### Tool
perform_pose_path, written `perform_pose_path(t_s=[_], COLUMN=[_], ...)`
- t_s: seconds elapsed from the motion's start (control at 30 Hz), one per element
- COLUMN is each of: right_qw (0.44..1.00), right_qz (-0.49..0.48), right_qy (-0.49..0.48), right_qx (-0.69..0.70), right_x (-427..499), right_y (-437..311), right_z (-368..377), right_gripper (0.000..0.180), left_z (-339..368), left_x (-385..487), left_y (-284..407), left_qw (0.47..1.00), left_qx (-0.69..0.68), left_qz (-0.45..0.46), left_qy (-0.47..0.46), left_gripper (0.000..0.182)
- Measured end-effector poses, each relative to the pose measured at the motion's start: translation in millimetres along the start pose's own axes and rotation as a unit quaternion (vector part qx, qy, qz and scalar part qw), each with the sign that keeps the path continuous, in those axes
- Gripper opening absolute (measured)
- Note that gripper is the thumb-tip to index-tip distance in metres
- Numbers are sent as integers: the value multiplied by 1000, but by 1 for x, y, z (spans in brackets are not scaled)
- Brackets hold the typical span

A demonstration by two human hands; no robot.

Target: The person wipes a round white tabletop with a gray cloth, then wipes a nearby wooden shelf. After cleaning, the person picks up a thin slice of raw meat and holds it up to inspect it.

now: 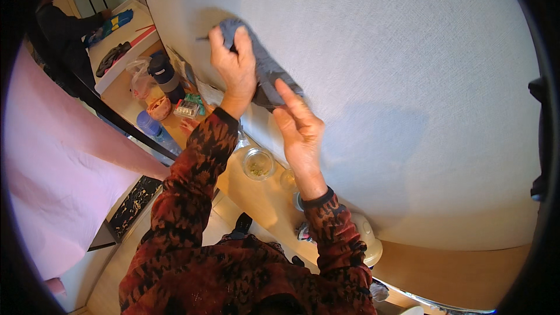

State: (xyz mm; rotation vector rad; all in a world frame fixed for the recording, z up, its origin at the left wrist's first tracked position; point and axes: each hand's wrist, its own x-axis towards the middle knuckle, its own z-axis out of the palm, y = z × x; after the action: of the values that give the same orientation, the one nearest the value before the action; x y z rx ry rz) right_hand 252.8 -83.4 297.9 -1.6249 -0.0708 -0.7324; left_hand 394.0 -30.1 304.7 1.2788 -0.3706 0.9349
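Observation:
A grey cloth point(264, 57) is held up in front of the pale textured wall. My left hand point(236, 63) grips its upper end, fingers curled into the fabric. At the lower end my right hand point(302, 129) has its index finger stretched along the cloth and its thumb near the edge; whether it pinches the fabric is not plain. Beneath the hands, a glass jar point(258, 164) with small greenish pieces in it stands on a narrow wooden shelf point(245, 190). Part of another glass vessel point(287, 179) shows beside my right wrist.
Left of my arms stand a dark flask point(166, 76), a blue-capped bottle point(149, 123), an orange bowl point(159, 108) and a clear plastic box point(187, 108). Pink fabric point(65, 140) hangs at far left. A person in dark clothes point(61, 30) is at upper left, by a white-edged table point(131, 59).

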Motion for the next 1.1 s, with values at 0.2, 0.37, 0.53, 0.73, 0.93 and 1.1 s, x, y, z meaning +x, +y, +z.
perform_pose_path(t_s=[0.2, 0.37, 0.53, 0.73, 0.93, 1.1], right_qw=[979, 962, 924, 876, 842, 858], right_qz=[-15, -102, -201, -203, -163, -180], right_qy=[116, 181, 258, 405, 483, 455], right_qx=[169, 177, 196, 164, 177, 159], right_x=[-11, -37, -74, -131, -167, -163], right_y=[-46, -78, -101, -130, -153, -157], right_z=[-29, -71, -119, -181, -236, -249], right_gripper=[38, 39, 41, 60, 45, 32], left_z=[52, 80, 108, 139, 153, 157], left_x=[24, 7, -43, -144, -213, -208], left_y=[81, 157, 234, 333, 392, 396], left_qw=[980, 940, 884, 841, 784, 810], left_qx=[-139, -136, -217, -304, -349, -307], left_qz=[145, 309, 395, 412, 461, 461], left_qy=[-5, -52, -125, -176, -227, -192], left_gripper=[17, 20, 26, 14, 10, 12])
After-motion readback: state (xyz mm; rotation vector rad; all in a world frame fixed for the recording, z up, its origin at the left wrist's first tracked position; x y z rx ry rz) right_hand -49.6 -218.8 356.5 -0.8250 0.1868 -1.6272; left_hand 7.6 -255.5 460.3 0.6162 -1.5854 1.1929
